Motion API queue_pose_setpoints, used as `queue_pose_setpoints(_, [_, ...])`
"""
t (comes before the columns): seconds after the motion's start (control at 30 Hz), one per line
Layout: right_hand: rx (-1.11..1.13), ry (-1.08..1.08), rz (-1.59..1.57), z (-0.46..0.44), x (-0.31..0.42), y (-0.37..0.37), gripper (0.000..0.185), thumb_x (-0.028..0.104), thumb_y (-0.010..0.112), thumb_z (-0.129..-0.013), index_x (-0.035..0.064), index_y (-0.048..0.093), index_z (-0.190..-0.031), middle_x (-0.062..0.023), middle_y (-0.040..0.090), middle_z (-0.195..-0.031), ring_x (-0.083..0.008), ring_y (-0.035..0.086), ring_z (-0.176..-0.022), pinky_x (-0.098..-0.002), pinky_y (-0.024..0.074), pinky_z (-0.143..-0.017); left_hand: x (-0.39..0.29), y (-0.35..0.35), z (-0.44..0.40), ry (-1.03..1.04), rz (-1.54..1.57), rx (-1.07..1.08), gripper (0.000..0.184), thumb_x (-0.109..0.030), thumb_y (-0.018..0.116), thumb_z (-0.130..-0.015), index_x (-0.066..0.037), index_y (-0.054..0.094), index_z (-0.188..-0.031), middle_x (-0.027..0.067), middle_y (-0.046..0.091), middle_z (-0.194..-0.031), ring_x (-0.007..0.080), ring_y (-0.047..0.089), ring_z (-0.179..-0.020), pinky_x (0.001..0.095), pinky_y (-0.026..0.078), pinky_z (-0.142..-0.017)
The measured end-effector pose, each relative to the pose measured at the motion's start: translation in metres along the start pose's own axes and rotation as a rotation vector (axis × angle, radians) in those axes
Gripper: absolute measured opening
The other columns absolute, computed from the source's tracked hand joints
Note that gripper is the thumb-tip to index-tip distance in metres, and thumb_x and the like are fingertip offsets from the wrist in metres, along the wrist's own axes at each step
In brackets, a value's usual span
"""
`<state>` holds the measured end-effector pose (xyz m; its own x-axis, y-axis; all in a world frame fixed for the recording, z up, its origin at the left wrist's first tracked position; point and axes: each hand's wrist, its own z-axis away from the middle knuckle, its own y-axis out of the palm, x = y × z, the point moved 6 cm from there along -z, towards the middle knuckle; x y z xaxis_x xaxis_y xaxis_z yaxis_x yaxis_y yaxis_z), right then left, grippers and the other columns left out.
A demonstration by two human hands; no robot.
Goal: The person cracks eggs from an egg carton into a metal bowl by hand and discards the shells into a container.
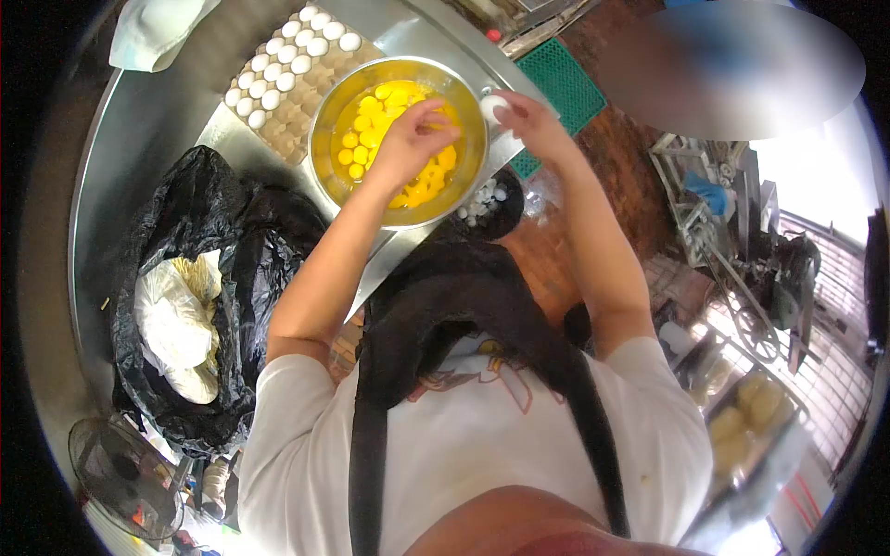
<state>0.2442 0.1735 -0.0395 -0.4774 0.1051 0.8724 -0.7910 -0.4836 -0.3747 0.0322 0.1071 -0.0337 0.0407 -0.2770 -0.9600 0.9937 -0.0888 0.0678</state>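
White egg [489,108] is being gripped by right hand [530,120], just beside steel bowl [324,153]; left hand [414,144] is being held over yolks [369,107], fingers curled and apart, some yolks being hidden; bowl is being flanked by egg tray [324,80] on metal table [440,39]; black bag [176,204] is being kept nearer body

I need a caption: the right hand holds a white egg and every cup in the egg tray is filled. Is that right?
Not quite: in the head view, the egg tray has several empty cups. The right hand does hold a white egg.
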Motion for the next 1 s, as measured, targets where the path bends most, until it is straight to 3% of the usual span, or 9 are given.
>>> queue_pose_setpoints(0.13, [0.282,0.17,-0.287,0.021,0.066,0.02,0.047,0.035,0.061,-0.099,0.0052,0.058,-0.136,-0.0045,0.069,-0.106,-0.0135,0.068,-0.091,-0.0306,0.052,-0.079,-0.032,0.005,0.003,0.002,-0.053,0.211,0.047,-0.011,0.073,-0.089,-0.004,0.058,-0.132,0.0056,0.067,-0.109,0.0094,0.062,-0.083,0.0248,0.052,-0.076])
queue_pose_setpoints(0.23, [0.209,0.141,-0.328,0.025,0.078,0.036,0.052,0.037,0.061,-0.099,0.0049,0.054,-0.139,-0.0097,0.069,-0.113,-0.0169,0.068,-0.096,-0.0302,0.0528,-0.083,-0.025,-0.007,0.001,-0.027,-0.024,0.217,0.047,-0.011,0.074,-0.088,-0.004,0.058,-0.132,0.0034,0.068,-0.106,0.0098,0.063,-0.082,0.0258,0.052,-0.076])
queue_pose_setpoints(0.33, [0.148,-0.228,0.1,0.019,0.078,0.045,0.055,0.036,0.062,-0.098,0.0049,0.051,-0.142,-0.015,0.067,-0.122,-0.0217,0.068,-0.1,-0.0328,0.0531,-0.086,-0.016,-0.021,0.005,-0.049,-0.043,0.078,0.045,-0.011,0.075,-0.088,-0.004,0.059,-0.129,0.0029,0.069,-0.1,0.0106,0.064,-0.083,0.0261,0.052,-0.076])
queue_pose_setpoints(0.53, [0.072,-0.427,0.25,0.016,0.082,0.07,0.055,0.019,0.069,-0.085,0.0041,0.055,-0.136,-0.0203,0.067,-0.114,-0.0353,0.066,-0.101,-0.0401,0.0524,-0.09,-0.023,-0.025,0.02,0.059,-0.396,-0.115,0.037,-0.013,0.075,-0.085,-0.002,0.064,-0.118,0.006,0.071,-0.093,0.0122,0.066,-0.079,0.028,0.054,-0.072])
queue_pose_setpoints(0.63, [0.037,-0.431,0.271,0.016,0.087,0.076,0.051,0.014,0.068,-0.08,0.003,0.06,-0.13,-0.022,0.066,-0.109,-0.0381,0.064,-0.101,-0.0422,0.0525,-0.089,-0.028,-0.027,0.026,0.108,-0.501,-0.222,0.036,-0.014,0.075,-0.083,-0.001,0.064,-0.115,0.0097,0.071,-0.093,0.0152,0.067,-0.077,0.0298,0.055,-0.071])
queue_pose_setpoints(0.73, [-0.02,-0.459,0.366,0.013,0.085,0.08,0.048,0.012,0.066,-0.084,0.0045,0.059,-0.131,-0.0199,0.066,-0.117,-0.0368,0.066,-0.103,-0.0407,0.0533,-0.09,-0.034,-0.026,0.03,0.209,-0.536,-0.292,0.035,-0.011,0.074,-0.082,0.0,0.064,-0.114,0.0124,0.071,-0.091,0.0197,0.068,-0.076,0.0322,0.056,-0.073])
queue_pose_setpoints(0.83, [-0.076,-0.548,0.36,0.013,0.088,0.081,0.049,0.012,0.066,-0.081,0.0028,0.06,-0.129,-0.0217,0.065,-0.112,-0.0384,0.064,-0.102,-0.0439,0.0518,-0.091,-0.033,-0.028,0.029,0.303,-0.57,-0.329,0.035,-0.007,0.072,-0.082,0.0,0.062,-0.114,0.0144,0.068,-0.095,0.0232,0.069,-0.081,0.035,0.056,-0.077])
queue_pose_setpoints(0.93, [-0.029,-0.521,0.345,0.013,0.093,0.081,0.051,0.007,0.064,-0.081,0.0019,0.058,-0.132,-0.0221,0.063,-0.12,-0.0387,0.062,-0.106,-0.0437,0.0512,-0.093,-0.039,-0.028,0.03,0.337,-0.624,-0.281,0.048,-0.004,0.071,-0.078,-0.001,0.057,-0.124,0.0225,0.059,-0.117,0.0342,0.066,-0.097,0.0405,0.054,-0.082])
queue_pose_setpoints(1.0, [-0.025,-0.543,0.38,0.014,0.096,0.081,0.054,0.004,0.063,-0.08,0.0028,0.056,-0.134,-0.0219,0.061,-0.125,-0.0387,0.061,-0.109,-0.0431,0.0511,-0.095,-0.042,-0.029,0.03,0.378,-0.689,-0.291,0.056,-0.004,0.071,-0.078,-0.003,0.051,-0.131,0.0222,0.055,-0.124,0.035,0.064,-0.101,0.0407,0.054,-0.084])
